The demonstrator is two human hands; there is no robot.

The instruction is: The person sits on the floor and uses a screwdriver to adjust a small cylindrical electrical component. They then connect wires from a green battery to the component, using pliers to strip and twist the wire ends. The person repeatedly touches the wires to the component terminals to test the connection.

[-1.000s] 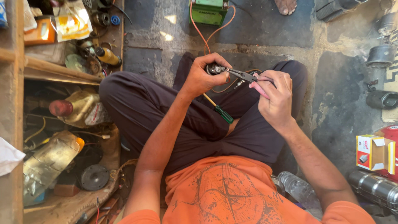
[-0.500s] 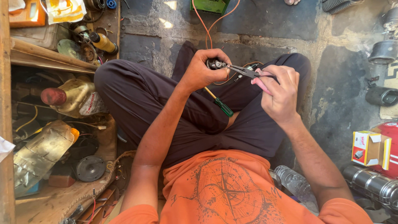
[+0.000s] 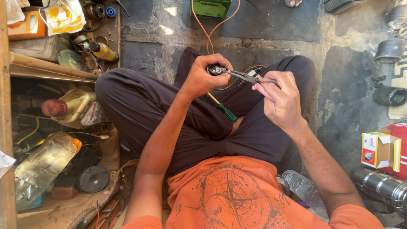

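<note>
Small metal part (image 3: 215,69): clenched in the left hand (image 3: 202,78) above the lap. Pliers (image 3: 246,77), pink-handled: grasped by the right hand (image 3: 283,99), tips set at the part. Green-handled screwdriver (image 3: 224,109): lying on the lap. Step judged: gripping; steady squeeze required.

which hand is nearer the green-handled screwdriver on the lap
Left. The left hand sits just above the screwdriver tip; the right hand, gripping pliers, is farther off to its right.
</note>
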